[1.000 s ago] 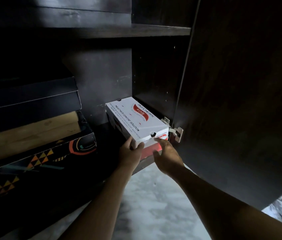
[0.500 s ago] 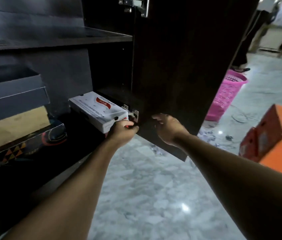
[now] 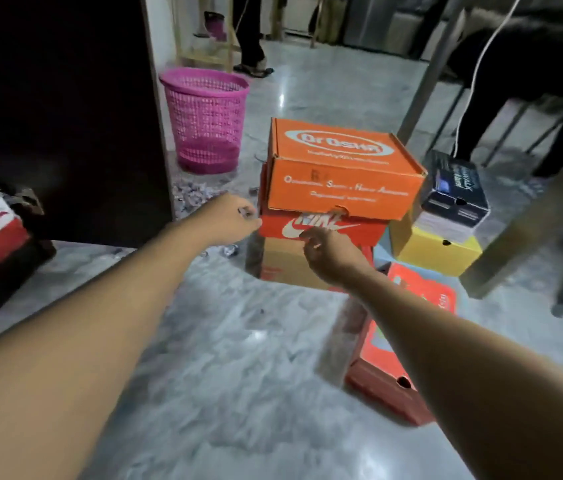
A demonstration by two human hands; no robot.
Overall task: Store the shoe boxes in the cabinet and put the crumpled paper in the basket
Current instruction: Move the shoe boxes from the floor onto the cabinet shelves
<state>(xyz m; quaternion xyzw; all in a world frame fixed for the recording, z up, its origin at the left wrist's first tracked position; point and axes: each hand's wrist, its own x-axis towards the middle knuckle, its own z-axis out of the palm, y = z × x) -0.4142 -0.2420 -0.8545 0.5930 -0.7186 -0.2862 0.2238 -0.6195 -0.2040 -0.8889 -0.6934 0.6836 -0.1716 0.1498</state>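
Stack of shoe boxes (image 3: 342, 226): centre frame, straight ahead of both hands.
Orange box (image 3: 339, 168): tops the stack, long side across the frame.
Left hand (image 3: 235, 216): at the stack's left edge, loosely curled, empty.
Right hand (image 3: 328, 251): before the stack's front, loosely curled, empty.
Crumpled paper (image 3: 190, 199): on the floor left of the stack, below the pink basket (image 3: 204, 119).

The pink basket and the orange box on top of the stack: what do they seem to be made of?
The pink basket looks like moulded plastic, slightly glossy: its wall is an open lattice of holes. The orange box seems to be printed cardboard, matte: folded flaps, creased edges, a torn front notch.
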